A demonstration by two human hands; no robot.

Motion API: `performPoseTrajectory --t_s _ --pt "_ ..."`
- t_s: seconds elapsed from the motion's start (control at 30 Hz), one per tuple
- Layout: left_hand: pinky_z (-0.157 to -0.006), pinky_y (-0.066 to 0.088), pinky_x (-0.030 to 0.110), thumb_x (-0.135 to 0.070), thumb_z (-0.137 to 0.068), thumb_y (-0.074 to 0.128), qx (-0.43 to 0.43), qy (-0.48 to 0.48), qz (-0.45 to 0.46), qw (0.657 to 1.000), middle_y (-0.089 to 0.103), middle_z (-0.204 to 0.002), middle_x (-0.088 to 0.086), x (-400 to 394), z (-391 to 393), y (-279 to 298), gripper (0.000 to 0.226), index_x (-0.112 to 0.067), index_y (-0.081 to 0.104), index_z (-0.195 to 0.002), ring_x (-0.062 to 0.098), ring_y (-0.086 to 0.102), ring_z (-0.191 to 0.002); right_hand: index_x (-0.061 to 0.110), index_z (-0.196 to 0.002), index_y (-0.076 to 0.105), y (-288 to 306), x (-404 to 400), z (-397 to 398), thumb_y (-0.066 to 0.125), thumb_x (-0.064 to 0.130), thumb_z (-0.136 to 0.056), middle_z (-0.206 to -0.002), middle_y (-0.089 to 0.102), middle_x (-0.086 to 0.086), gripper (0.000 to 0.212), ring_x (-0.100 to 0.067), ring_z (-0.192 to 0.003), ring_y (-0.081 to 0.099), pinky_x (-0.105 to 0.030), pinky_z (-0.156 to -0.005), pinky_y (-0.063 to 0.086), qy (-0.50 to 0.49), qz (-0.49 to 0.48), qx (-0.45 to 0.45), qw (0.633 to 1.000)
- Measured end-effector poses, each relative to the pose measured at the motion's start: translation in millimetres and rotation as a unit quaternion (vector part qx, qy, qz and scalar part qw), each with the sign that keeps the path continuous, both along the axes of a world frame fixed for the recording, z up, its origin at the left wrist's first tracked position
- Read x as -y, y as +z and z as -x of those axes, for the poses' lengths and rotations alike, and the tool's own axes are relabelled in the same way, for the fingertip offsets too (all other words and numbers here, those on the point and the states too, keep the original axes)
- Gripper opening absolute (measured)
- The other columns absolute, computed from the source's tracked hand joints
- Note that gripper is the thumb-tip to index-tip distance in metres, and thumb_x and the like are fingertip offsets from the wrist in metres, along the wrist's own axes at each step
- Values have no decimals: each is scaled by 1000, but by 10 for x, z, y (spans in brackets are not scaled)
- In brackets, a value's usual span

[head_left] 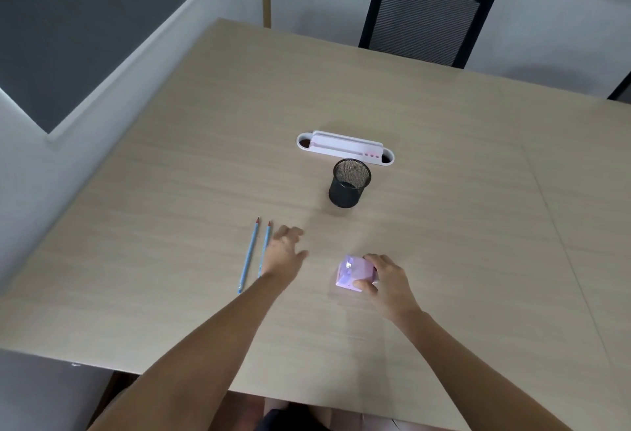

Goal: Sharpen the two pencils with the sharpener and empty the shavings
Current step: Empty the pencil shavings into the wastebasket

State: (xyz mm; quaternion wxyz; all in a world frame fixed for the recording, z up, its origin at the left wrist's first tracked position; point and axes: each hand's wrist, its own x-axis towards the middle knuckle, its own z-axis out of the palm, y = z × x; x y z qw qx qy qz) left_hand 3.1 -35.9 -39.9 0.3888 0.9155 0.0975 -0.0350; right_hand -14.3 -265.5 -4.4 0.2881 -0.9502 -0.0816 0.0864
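Two light blue pencils lie side by side on the wooden table, tips pointing away: the left pencil (248, 254) and the right pencil (264, 247). My left hand (285, 251) hovers open just right of the right pencil, fingers spread, hiding its lower end. A small pink box-shaped sharpener (351, 272) rests on the table, and my right hand (384, 282) grips it from the right side.
A black mesh cup (349, 183) stands beyond the hands. Behind it lies a white oblong desk organiser (345, 145). A black mesh-backed chair (426, 17) stands at the far table edge. The near table edge (205, 381) runs below my forearms.
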Motion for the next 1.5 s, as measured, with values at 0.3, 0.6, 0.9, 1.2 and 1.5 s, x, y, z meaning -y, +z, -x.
performPoseTrajectory --t_s 0.3,0.6,0.9,1.2,1.5 --pt "-60 40 9 0 -56 86 -86 -162 136 974 58 -89 -3 638 44 -162 55 -11 60 -103 15 54 -77 9 -107 60 16 -8 -7 72 17 -71 -99 61 -10 39 -31 -82 59 -34 -70 47 -6 8 -10 1000" --pt "-54 38 -3 1 -59 84 -88 -148 153 973 60 -82 -7 597 70 -145 52 -13 63 -104 -1 53 -66 8 -109 58 40 5 -15 70 16 -72 -102 60 -12 40 -31 -84 57 -36 -70 49 8 13 -25 1000" --pt "-60 42 9 2 -61 82 -71 -106 96 987 60 -91 0 154 194 -81 55 -10 61 -110 16 53 -76 8 -115 55 43 35 -15 68 17 -78 -107 58 -11 41 -31 -88 57 -32 -69 44 23 26 -37 999" --pt "-75 53 30 -5 -65 83 14 49 94 994 63 -102 1 -635 958 258 49 -12 61 -109 21 59 -83 10 -145 21 32 -155 237 52 50 -82 -147 32 -17 81 -37 -137 29 -52 -107 31 38 13 63 997" --pt "-74 51 21 -22 -64 86 58 370 96 922 64 -99 -5 -1308 2434 229 47 -20 62 -105 10 60 -88 7 -146 22 53 -1915 511 51 33 -93 -155 20 -19 65 -33 -146 15 -45 -117 26 406 58 118 904"
